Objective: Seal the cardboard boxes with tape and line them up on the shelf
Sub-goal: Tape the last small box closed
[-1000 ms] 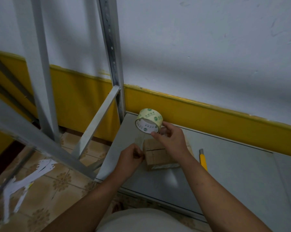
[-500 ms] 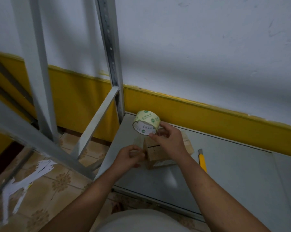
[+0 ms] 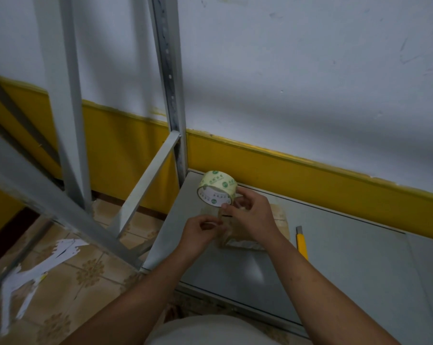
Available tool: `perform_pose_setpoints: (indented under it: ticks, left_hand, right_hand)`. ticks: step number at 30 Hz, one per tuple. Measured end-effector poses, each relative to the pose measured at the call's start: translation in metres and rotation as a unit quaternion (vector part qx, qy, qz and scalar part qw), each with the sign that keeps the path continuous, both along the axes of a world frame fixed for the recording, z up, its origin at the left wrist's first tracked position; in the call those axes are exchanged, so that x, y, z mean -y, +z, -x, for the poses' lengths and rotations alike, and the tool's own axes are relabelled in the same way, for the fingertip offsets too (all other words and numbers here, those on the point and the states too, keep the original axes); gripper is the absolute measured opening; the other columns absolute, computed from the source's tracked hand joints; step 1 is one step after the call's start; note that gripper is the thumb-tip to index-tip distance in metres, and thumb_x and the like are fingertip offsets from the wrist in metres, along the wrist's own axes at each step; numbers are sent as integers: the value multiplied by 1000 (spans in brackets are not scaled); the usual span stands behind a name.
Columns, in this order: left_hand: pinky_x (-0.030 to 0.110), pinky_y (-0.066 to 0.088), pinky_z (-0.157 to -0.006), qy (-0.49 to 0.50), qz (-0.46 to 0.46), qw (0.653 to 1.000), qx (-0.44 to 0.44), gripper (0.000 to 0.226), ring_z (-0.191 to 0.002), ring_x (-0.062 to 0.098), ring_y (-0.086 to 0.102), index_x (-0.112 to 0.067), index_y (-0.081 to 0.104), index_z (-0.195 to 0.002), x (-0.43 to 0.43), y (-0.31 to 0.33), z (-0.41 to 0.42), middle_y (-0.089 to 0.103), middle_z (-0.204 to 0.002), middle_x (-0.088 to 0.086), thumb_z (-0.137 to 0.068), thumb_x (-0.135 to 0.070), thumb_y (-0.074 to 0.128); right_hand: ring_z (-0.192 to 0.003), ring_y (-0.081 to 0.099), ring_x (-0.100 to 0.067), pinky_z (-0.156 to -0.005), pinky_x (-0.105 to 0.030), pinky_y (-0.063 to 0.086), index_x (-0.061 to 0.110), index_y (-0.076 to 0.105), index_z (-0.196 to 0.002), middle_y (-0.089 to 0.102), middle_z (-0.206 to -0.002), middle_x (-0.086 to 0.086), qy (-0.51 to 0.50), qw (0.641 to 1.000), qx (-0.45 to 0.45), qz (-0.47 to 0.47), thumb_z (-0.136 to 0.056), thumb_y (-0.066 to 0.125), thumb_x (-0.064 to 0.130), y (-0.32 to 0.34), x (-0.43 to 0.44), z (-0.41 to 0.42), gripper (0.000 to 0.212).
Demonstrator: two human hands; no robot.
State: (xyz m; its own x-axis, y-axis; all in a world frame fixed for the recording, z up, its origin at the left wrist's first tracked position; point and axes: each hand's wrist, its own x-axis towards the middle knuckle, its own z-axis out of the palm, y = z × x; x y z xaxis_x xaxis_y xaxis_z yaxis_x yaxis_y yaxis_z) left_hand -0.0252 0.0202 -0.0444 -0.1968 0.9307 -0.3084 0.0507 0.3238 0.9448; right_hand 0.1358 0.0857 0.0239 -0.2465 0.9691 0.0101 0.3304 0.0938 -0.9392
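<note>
One cardboard box (image 3: 279, 217) sits directly under both hands on the shelf (image 3: 347, 265). It is mostly hidden; the visible part sticks out right of the right hand (image 3: 254, 212). Flaps look closed, contents not visible, long axis can't tell.

The right hand grips the tape roll (image 3: 216, 188), held above the box's far-left end. The left hand (image 3: 198, 232) pinches the free end of the strip (image 3: 221, 227), below the roll.

My read: the strip goes down onto the seam next, and the left hand is nearer.

A yellow knife (image 3: 302, 242) lies just right of the right wrist.
</note>
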Motion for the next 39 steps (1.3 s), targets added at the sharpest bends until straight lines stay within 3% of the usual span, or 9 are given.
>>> perform_pose_setpoints:
  ticks: [8, 14, 20, 22, 26, 29, 32, 35, 39]
  left_hand:
    - [39, 57, -76, 34, 10, 999, -22, 21, -83, 24, 72, -10, 71, -87, -3, -13, -17, 75, -84, 6, -85, -24, 87]
    - [19, 43, -57, 63, 49, 997, 8, 33, -56, 5, 58, -14, 60, -72, 4, -7, -21, 61, -60, -6, -85, -26, 88]
    - [29, 44, -56, 85, 66, 993, 43, 26, -55, 12, 60, -12, 71, -75, 12, -1, -33, 63, -53, -1, -99, -9, 63]
    - [24, 47, -55, 82, 62, 993, 56, 24, -55, 8, 61, -12, 71, -80, 14, 0, -32, 65, -54, -4, -98, -1, 60]
    - [35, 54, -69, 51, 64, 991, 108, 13, -75, 22, 69, -8, 77, -91, 18, -5, -21, 75, -74, 6, -93, 1, 68]
    - [37, 58, -81, 20, 83, 982, 167, 19, -93, 27, 74, -4, 77, -111, 24, -10, -3, 79, -102, 16, -92, -1, 74]
    - [33, 59, -67, 114, 106, 972, 178, 19, -81, 28, 71, -2, 68, -116, 24, -13, 15, 71, -104, 21, -99, 6, 62]
    - [35, 61, -63, 198, 91, 957, 192, 14, -77, 29, 70, -6, 58, -121, 15, -10, 26, 65, -113, 18, -108, -5, 53]
    - [49, 63, -72, 224, 58, 951, 205, 27, -102, 33, 71, -24, 47, -136, 4, -4, 32, 59, -129, 11, -110, -20, 51]
  right_hand:
    - [-75, 67, 3, -68, -13, 49, 29, 71, -118, 73, -76, 13, 8, 1000, 23, -4, -76, 92, 24, -4, -1, 1, 47]
    - [-77, 66, 6, -68, -10, 49, 35, 65, -113, 72, -85, 12, 37, 997, 71, 10, -75, 92, 28, -15, -2, 11, 47]
    - [-97, 69, 2, -87, -30, 60, 26, 71, -129, 75, -105, 10, 62, 989, 134, -3, -70, 88, 41, -38, 4, 19, 63]
    - [-94, 66, 8, -84, -23, 58, 27, 72, -124, 74, -100, 12, 66, 986, 151, -11, -70, 88, 34, -41, 4, 20, 57]
    - [-86, 53, 27, -72, -4, 43, 23, 74, -123, 60, -89, 24, 81, 979, 183, -44, -74, 89, 21, -44, 4, 19, 51]
    - [-83, 60, 15, -78, -16, 52, 23, 74, -123, 67, -97, 15, 78, 979, 185, -47, -74, 89, 24, -48, 3, 21, 51]
    - [-97, 64, -3, -86, -35, 57, 31, 72, -124, 71, -107, 11, 74, 978, 188, -55, -70, 88, 39, -57, 2, 24, 57]
    - [-101, 59, -11, -85, -35, 54, 34, 69, -128, 68, -106, 11, 65, 975, 205, -55, -69, 87, 49, -65, 0, 25, 63]
    - [-101, 55, -11, -81, -34, 50, 39, 67, -131, 68, -102, 13, 67, 973, 213, -61, -68, 77, 64, -70, -3, 24, 68]
